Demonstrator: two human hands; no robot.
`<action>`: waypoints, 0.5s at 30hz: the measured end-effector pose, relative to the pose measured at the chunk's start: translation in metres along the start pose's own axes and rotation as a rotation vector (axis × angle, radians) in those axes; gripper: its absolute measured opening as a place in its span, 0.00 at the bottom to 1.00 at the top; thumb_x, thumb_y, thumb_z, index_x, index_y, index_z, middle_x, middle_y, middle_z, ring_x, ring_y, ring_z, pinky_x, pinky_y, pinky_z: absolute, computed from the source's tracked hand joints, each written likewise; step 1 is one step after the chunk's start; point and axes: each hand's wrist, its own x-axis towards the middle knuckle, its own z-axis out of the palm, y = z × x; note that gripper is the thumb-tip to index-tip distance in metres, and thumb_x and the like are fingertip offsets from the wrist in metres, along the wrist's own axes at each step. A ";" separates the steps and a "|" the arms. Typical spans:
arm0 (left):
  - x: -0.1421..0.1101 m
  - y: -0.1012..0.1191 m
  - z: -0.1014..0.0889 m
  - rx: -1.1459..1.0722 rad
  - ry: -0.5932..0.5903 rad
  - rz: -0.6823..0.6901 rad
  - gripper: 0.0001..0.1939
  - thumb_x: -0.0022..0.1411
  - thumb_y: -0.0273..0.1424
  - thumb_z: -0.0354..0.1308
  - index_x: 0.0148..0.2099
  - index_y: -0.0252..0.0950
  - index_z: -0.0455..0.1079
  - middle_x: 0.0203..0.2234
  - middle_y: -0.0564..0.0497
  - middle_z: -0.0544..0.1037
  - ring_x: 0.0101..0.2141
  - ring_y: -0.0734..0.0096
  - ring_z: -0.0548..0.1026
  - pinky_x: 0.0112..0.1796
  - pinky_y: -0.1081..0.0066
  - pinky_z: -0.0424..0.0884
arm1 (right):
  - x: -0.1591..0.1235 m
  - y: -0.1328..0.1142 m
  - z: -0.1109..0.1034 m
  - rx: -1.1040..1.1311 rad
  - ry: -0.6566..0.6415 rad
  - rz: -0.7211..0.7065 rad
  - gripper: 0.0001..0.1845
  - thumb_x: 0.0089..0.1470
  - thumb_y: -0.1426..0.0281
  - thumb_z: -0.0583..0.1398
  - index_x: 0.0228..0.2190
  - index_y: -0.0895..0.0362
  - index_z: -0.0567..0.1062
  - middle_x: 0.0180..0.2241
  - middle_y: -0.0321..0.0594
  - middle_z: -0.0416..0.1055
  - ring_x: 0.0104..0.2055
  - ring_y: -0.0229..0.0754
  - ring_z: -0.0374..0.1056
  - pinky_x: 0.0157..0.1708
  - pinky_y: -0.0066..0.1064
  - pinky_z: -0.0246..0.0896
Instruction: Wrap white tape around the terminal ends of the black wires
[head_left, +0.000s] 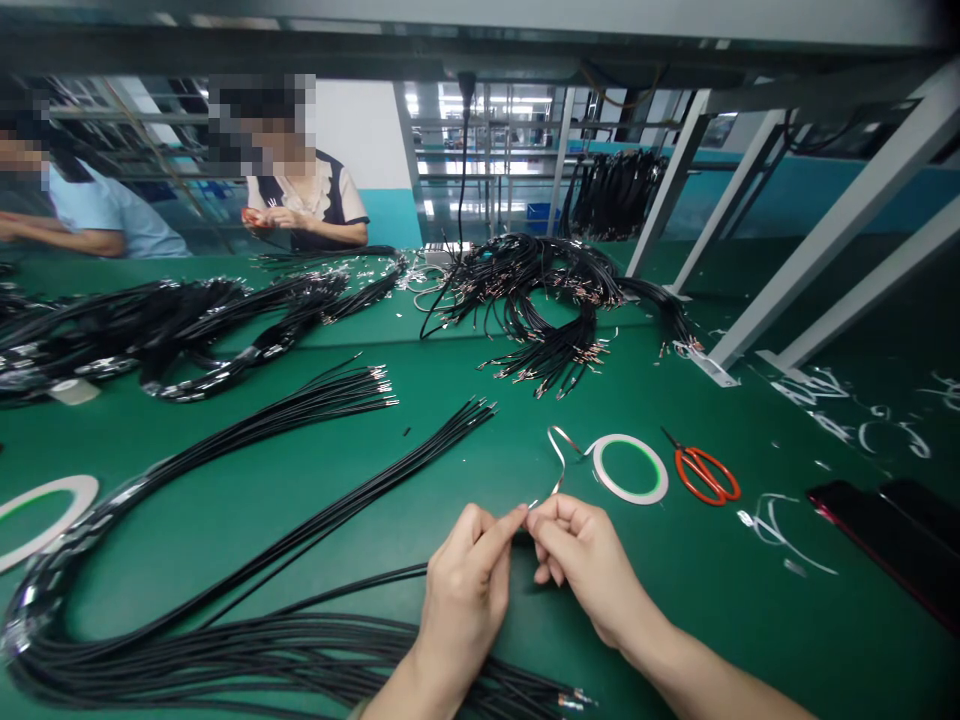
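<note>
The left hand (461,600) and the right hand (592,565) are bare, with slim fingers. The right arm (720,680) is bare too. A tiny bit of dull green cloth (358,714) shows at the bottom edge of the picture.
</note>
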 end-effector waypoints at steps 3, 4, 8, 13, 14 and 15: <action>0.000 0.000 0.000 -0.002 0.005 -0.007 0.19 0.63 0.20 0.49 0.54 0.39 0.69 0.25 0.54 0.63 0.26 0.75 0.67 0.28 0.76 0.68 | 0.001 0.000 -0.001 0.001 -0.006 0.000 0.13 0.51 0.67 0.59 0.20 0.58 0.67 0.15 0.27 0.61 0.14 0.29 0.56 0.15 0.20 0.56; 0.000 0.000 0.001 -0.008 0.008 -0.012 0.19 0.63 0.20 0.49 0.53 0.39 0.69 0.25 0.54 0.63 0.26 0.74 0.68 0.28 0.76 0.68 | 0.001 0.001 -0.001 0.003 -0.009 -0.002 0.13 0.51 0.66 0.60 0.20 0.58 0.67 0.15 0.28 0.61 0.15 0.29 0.57 0.15 0.20 0.56; 0.002 0.002 0.001 -0.054 0.013 -0.063 0.17 0.63 0.21 0.50 0.51 0.37 0.70 0.26 0.53 0.65 0.27 0.74 0.69 0.28 0.75 0.68 | 0.002 0.002 -0.001 0.016 -0.018 -0.006 0.13 0.52 0.66 0.60 0.20 0.58 0.67 0.15 0.27 0.61 0.15 0.29 0.55 0.16 0.20 0.57; 0.006 0.007 -0.002 -0.153 0.045 -0.218 0.12 0.62 0.24 0.52 0.45 0.38 0.74 0.26 0.52 0.69 0.28 0.72 0.71 0.30 0.73 0.70 | 0.002 0.003 0.000 0.010 -0.026 -0.012 0.14 0.52 0.64 0.61 0.21 0.59 0.69 0.16 0.29 0.62 0.15 0.30 0.57 0.16 0.20 0.56; 0.006 0.007 -0.002 -0.180 0.050 -0.259 0.11 0.62 0.25 0.53 0.44 0.38 0.74 0.26 0.52 0.70 0.28 0.72 0.71 0.30 0.73 0.70 | 0.002 0.003 0.001 0.007 -0.026 -0.019 0.14 0.52 0.63 0.61 0.21 0.59 0.69 0.17 0.29 0.63 0.16 0.30 0.58 0.16 0.20 0.56; 0.007 0.007 -0.002 -0.211 0.051 -0.299 0.10 0.62 0.26 0.54 0.43 0.38 0.75 0.26 0.52 0.70 0.28 0.72 0.71 0.29 0.73 0.71 | 0.001 0.003 0.001 0.003 -0.026 -0.028 0.14 0.52 0.62 0.61 0.21 0.59 0.70 0.17 0.30 0.63 0.16 0.30 0.59 0.16 0.20 0.56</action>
